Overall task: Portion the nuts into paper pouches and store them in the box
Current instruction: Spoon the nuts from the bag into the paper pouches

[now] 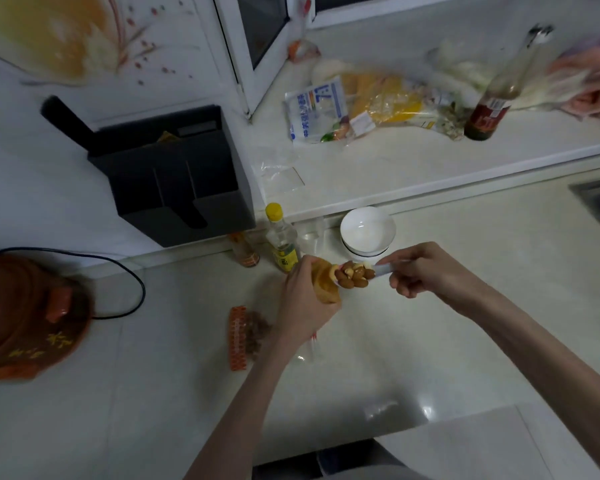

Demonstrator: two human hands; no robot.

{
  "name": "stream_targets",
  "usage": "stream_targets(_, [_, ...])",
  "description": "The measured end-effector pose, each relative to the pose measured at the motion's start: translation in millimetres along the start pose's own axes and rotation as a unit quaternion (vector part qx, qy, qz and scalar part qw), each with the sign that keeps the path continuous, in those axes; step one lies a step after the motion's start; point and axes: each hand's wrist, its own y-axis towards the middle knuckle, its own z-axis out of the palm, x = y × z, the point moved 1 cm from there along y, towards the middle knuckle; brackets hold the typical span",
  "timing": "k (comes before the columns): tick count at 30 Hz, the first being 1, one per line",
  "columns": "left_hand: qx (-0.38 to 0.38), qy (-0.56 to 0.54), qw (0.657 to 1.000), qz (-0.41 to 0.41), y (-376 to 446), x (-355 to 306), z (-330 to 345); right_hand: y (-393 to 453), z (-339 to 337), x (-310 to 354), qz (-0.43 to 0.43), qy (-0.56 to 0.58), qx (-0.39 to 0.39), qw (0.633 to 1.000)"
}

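While left hand (305, 299) grips paper pouch (326, 284) and right hand (420, 270) holds heaped spoon (383, 270) at pouch mouth, nuts (355, 274) prob. spill onto worktop (413, 358) if tipped fast.

A glossy, smooth stone-like countertop (378, 375) is being shown, with light being reflected off it. On it, a matt brown paper pouch (326, 285), a glazed white bowl (367, 233), a clear yellow-capped bottle (281, 239) and, left of the pouch, a crinkled transparent plastic bag (248, 336) are being seen.
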Motion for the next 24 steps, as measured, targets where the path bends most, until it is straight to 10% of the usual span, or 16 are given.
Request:
stream_targets(10, [-0.05, 0.031, 0.996, 0.068, -2.0, -44.2, -20.5, -16.7, -2.4, 69.8, -0.058, -0.207, -0.005, 0.977])
stream_targets(24, [-0.115, -0.045, 0.99, 0.068, -4.1, -65.7, -42.0, -48.7, 35.1, 131.4, -0.253, -0.518, -0.046, 0.816])
